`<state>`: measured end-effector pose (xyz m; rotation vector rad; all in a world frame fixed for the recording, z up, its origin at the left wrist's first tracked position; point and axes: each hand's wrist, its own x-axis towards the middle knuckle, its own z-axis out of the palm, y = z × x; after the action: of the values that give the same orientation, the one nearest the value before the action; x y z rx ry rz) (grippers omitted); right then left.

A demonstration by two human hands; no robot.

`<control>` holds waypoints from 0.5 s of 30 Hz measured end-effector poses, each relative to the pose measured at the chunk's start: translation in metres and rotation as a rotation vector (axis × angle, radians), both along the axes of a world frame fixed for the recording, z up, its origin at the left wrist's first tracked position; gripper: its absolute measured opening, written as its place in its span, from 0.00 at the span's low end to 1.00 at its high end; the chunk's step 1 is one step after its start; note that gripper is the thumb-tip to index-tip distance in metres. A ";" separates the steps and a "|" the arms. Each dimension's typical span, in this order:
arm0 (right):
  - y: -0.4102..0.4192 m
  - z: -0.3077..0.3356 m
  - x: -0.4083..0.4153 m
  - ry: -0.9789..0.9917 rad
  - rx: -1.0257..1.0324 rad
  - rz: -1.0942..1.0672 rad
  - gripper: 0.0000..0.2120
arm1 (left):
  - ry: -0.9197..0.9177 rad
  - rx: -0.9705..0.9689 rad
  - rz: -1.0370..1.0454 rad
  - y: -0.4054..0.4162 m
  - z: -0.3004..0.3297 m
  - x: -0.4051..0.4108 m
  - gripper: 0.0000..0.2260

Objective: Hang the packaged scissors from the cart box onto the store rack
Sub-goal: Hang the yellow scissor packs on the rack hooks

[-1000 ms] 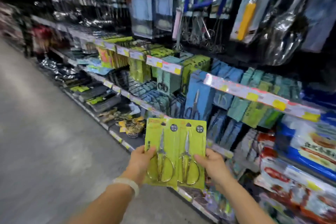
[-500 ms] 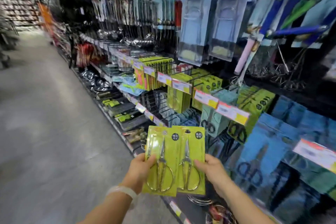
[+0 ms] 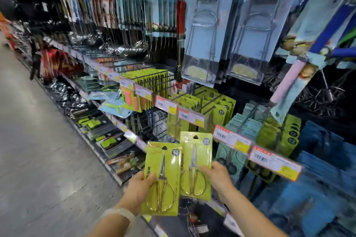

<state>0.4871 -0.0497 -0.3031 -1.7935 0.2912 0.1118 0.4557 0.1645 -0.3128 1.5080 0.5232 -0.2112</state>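
Head view: two packs of scissors on lime-green cards sit low in the centre of the frame, one in each hand. The left hand (image 3: 140,188) grips the left pack (image 3: 161,177) by its lower left edge, thumb across the card face beside the scissor handles. The right hand (image 3: 217,177) pinches the right pack (image 3: 195,167) at its right edge, thumb on the front, and holds it slightly higher and further toward the rack. The two cards overlap a little along their inner edges.

Above and just behind them, in the middle of the frame, a row of matching green packs (image 3: 217,109) hangs on black wire pegs behind the price tags (image 3: 190,117); that looks like the likely destination. Blue carded goods fill the right of the frame and clear blister packs hang across the top.

Each pack looks light: thin, fairly stiff card under a glossy film that may be slippery, with metal scissors weighting the lower half. The small hang hole (image 3: 195,137) sits at the top centre of the card. A pinch on the side edges, below the hole, would probably leave the top free to thread onto a peg; bending the card seems the main risk.
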 end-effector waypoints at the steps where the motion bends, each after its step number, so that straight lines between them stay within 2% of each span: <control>1: 0.004 0.001 0.011 -0.012 -0.025 -0.005 0.04 | -0.005 0.003 -0.036 0.004 -0.001 0.012 0.06; 5: 0.019 0.014 0.048 -0.040 -0.041 -0.095 0.05 | 0.008 0.004 -0.142 0.020 0.003 0.058 0.07; 6: 0.022 0.016 0.055 -0.040 -0.039 -0.128 0.08 | 0.015 0.004 -0.162 0.025 0.003 0.070 0.09; 9: 0.031 0.014 0.072 0.002 -0.023 -0.207 0.26 | 0.023 0.015 -0.211 0.045 -0.020 0.113 0.26; 11: 0.037 0.008 0.077 0.002 -0.061 -0.239 0.27 | 0.000 0.003 -0.255 0.059 -0.060 0.146 0.34; 13: 0.041 0.001 0.077 0.028 -0.093 -0.273 0.27 | -0.006 0.006 -0.317 0.061 -0.070 0.159 0.40; 15: 0.046 -0.004 0.076 0.044 -0.105 -0.322 0.23 | -0.011 0.057 -0.372 0.063 -0.081 0.169 0.37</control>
<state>0.5629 -0.0041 -0.3068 -1.8260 0.6225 -0.0939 0.6250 0.2278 -0.3936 1.6541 0.2375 -0.4793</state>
